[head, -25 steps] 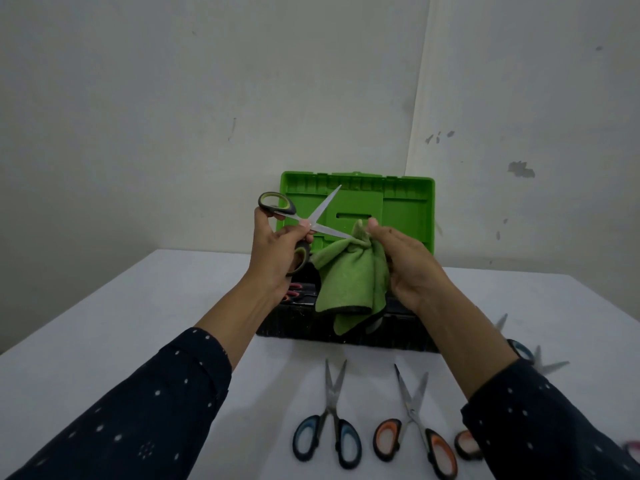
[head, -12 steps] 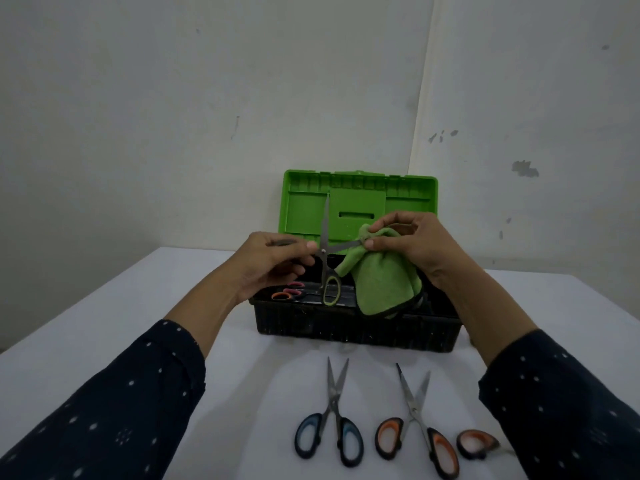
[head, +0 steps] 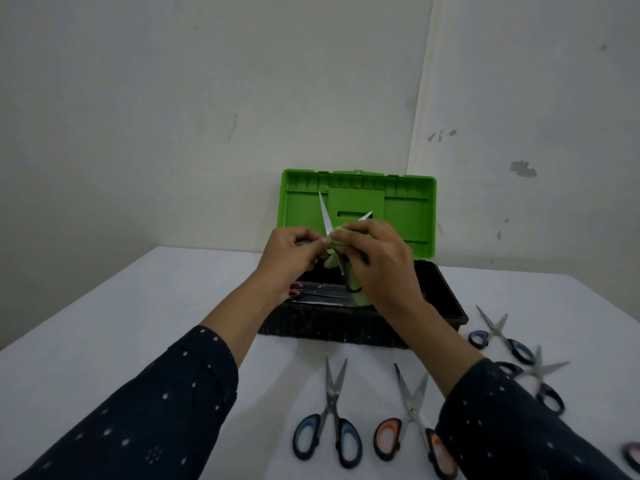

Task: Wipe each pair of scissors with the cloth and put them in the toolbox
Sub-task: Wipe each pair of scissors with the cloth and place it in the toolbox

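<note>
My left hand [head: 289, 256] holds the green-handled scissors [head: 325, 214] by a handle, blades spread and pointing up in front of the lid. My right hand [head: 379, 261] grips the green cloth [head: 358, 294] pressed around one blade near the pivot; most of the cloth hangs hidden behind that hand. Both hands hover over the black toolbox [head: 446, 299] with its green lid [head: 408, 202] standing upright. Inside the box lie scissors with red handles [head: 294, 289]. On the table in front lie blue-handled scissors [head: 329, 420] and orange-handled scissors [head: 414, 424].
Two more pairs of dark blue-handled scissors [head: 502, 336] [head: 543, 382] lie right of the toolbox on the white table [head: 138, 306]. A pink handle [head: 632, 460] shows at the lower right edge. Walls stand close behind the box.
The scissors turned so the blades now point up. My right hand slid the cloth along the blade toward the pivot, and both hands came closer together. The view tilted down a little.
</note>
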`<move>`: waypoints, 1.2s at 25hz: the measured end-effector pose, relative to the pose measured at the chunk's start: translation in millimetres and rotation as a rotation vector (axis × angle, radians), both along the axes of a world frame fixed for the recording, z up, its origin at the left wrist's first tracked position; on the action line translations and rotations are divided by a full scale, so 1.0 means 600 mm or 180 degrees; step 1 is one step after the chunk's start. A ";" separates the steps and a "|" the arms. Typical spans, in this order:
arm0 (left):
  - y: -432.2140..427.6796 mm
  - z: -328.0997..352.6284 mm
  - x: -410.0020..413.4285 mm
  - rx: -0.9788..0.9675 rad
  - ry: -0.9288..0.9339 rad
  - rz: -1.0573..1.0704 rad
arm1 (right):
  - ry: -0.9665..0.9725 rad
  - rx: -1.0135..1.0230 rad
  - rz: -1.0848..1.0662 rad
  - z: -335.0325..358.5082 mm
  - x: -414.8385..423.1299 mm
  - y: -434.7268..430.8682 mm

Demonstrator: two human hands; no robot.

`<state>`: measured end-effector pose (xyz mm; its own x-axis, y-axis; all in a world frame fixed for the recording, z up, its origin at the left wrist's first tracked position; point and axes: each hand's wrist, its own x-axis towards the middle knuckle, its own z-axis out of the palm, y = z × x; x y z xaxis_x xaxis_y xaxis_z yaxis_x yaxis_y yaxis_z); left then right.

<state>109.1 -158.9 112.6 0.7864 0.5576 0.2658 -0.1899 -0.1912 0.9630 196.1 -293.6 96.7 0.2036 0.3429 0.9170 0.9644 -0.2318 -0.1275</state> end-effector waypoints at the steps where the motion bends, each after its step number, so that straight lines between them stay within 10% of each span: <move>1: -0.003 -0.001 0.001 -0.0085 -0.0079 0.0031 | -0.0164 -0.0122 -0.0018 -0.002 0.004 0.006; 16: -0.004 0.006 0.001 -0.0061 -0.0228 0.0107 | -0.0360 0.0163 -0.0212 0.032 0.057 -0.005; 21: 0.011 -0.007 -0.011 -0.0302 -0.0189 0.0118 | 0.0956 0.0402 -0.0329 0.063 0.079 -0.025; 25: 0.015 -0.002 -0.010 -0.1075 -0.0427 0.0028 | 0.2604 0.0109 0.0973 0.043 0.033 -0.044; 30: -0.003 0.000 -0.007 -0.1279 -0.0463 -0.0182 | 0.2592 -0.0014 0.1108 0.011 -0.008 -0.020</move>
<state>104.9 -160.6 112.4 0.7894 0.5960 0.1469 -0.3287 0.2083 0.9212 191.3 -305.7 103.1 0.6762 0.5103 0.5313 0.5905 0.0558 -0.8051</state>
